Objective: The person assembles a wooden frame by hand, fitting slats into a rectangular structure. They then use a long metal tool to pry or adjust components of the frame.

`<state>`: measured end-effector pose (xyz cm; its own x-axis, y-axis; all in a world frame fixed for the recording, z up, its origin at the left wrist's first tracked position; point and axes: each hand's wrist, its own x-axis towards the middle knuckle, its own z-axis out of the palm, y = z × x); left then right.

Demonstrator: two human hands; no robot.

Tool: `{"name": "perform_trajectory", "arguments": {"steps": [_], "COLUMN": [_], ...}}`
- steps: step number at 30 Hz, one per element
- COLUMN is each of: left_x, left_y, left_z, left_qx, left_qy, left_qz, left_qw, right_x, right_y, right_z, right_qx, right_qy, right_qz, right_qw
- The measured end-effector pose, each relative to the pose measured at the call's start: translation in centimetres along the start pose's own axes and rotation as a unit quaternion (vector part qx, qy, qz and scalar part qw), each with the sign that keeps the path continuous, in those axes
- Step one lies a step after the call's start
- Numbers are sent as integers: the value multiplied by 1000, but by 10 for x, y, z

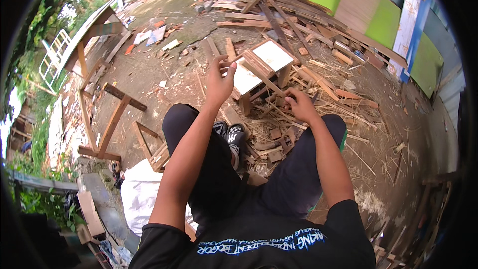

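A low wooden bench with white top panels (277, 56) stands in front of my knees. Wooden pieces lie across its middle. A thin wooden strip (264, 78) slants over the bench, running down toward my right hand. My left hand (220, 80) is raised at the bench's left edge, its fingers apart and nothing seen in them. At the strip's near end my right hand (300, 105) has its thumb and fingers curled closed on it; the fingertips are partly hidden.
Wood scraps and shavings (323, 82) spread around the bench. Behind it lies a pile of planks (279, 12). Small wooden frames (113, 124) stand at the left, below a tilted table (89, 32). A white sack (141, 197) lies beside my left leg. Boards (371, 0) lean at the back right.
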<state>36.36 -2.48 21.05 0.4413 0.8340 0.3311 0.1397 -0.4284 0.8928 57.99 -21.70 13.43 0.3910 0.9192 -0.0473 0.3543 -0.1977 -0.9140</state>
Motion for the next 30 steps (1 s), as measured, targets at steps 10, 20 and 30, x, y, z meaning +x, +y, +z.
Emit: {"name": "perform_trajectory", "arguments": {"steps": [10, 20, 30], "left_x": [-22, -203, -145], "left_y": [-39, -210, -317], "left_z": [-6, 88, 35], "left_qx": [-65, 126, 174], "left_qy": [106, 42, 37], "left_qz": [-99, -378, -366], "left_qw": [987, 916, 914], "right_x": [-16, -30, -10], "right_y": [-8, 34, 88], "right_z": [4, 129, 138], "right_qx": [-166, -94, -113], "right_qy": [-23, 0, -92], "right_qz": [39, 46, 122], "right_qw": [985, 995, 982]}}
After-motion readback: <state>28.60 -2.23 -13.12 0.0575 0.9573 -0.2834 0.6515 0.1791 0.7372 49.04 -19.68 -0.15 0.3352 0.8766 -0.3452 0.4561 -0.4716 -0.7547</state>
